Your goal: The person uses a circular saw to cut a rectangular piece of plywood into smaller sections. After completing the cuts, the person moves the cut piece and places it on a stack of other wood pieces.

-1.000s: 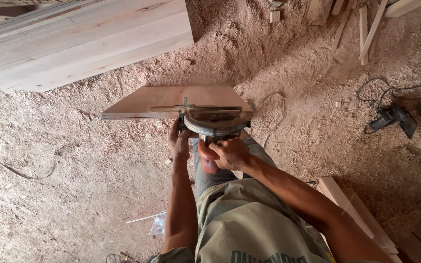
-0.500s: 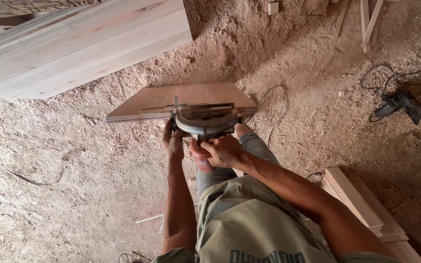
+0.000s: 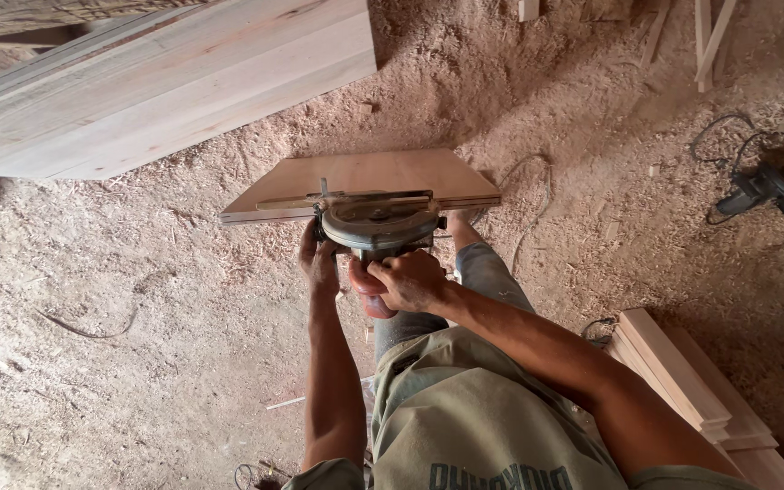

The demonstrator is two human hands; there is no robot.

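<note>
Sawdust and pale wood shavings cover the whole floor (image 3: 138, 345), soft and lumpy, with thin cables trailing through it.

Nearest, the right hand (image 3: 410, 281) is wrapped tight around the reddish handle of a circular saw (image 3: 378, 222), fingers curled fully shut on it. Just to its left, the left hand (image 3: 319, 259) rests against the side of the saw's round grey metal guard, fingers lying along it; whether it grips or only presses cannot be told from here. Under both forearms shows a bent knee in grey trousers and an olive shirt with dark printed letters across its lower edge.

The saw sits on the near edge of a flat, smooth board (image 3: 365, 177) of light wood, directly ahead of the hands, with a narrow metal guide bar lying across that edge.

To the right of the right arm, a stack of thin pale planks (image 3: 673, 372) lies on the floor. Farther right and ahead, a dark power tool (image 3: 764, 191) sits among looped cable. Beyond the board, ahead and left of the hands, a big slab of joined planks (image 3: 156, 82) stretches away, grain running lengthwise.
</note>
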